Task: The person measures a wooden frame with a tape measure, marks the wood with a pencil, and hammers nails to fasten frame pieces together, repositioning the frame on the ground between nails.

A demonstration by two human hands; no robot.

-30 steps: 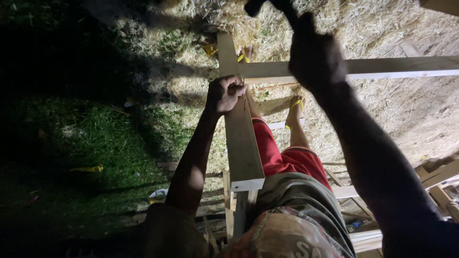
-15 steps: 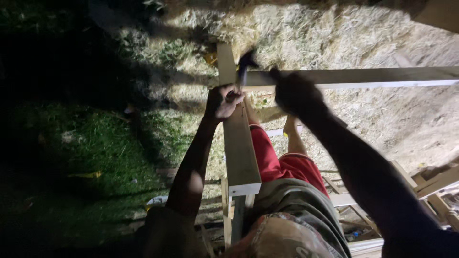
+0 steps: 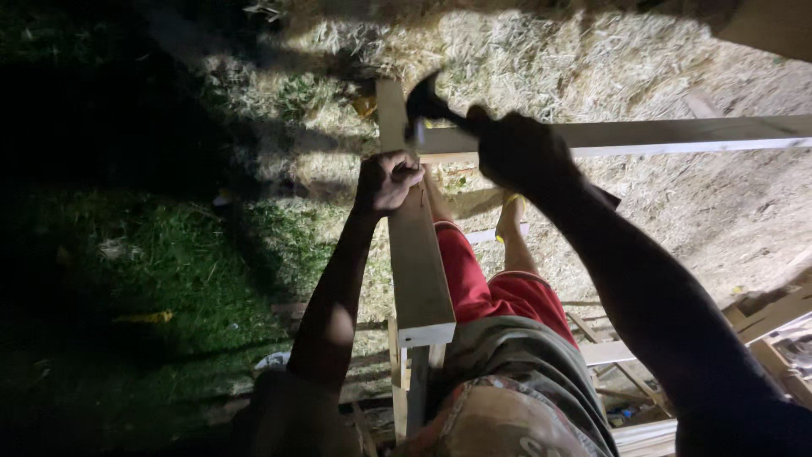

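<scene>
My right hand (image 3: 524, 154) grips the handle of a dark claw hammer (image 3: 425, 108), whose head is down at the joint where two pale wooden beams cross. My left hand (image 3: 387, 179) is closed around the edge of the near beam (image 3: 419, 271), which runs away from me. The cross beam (image 3: 677, 135) runs off to the right from the joint. My fist sits just below the hammer head. Whether a nail stands at the joint cannot be made out.
Far below lie dry straw (image 3: 592, 59) and green grass (image 3: 169, 254), lit at night. My red shorts and one leg (image 3: 486, 279) hang beside the near beam. More timber framing (image 3: 761, 322) shows at the lower right.
My right hand has swung the hammer down from above the cross beam onto the joint. The left hand has kept its grip on the near beam.
</scene>
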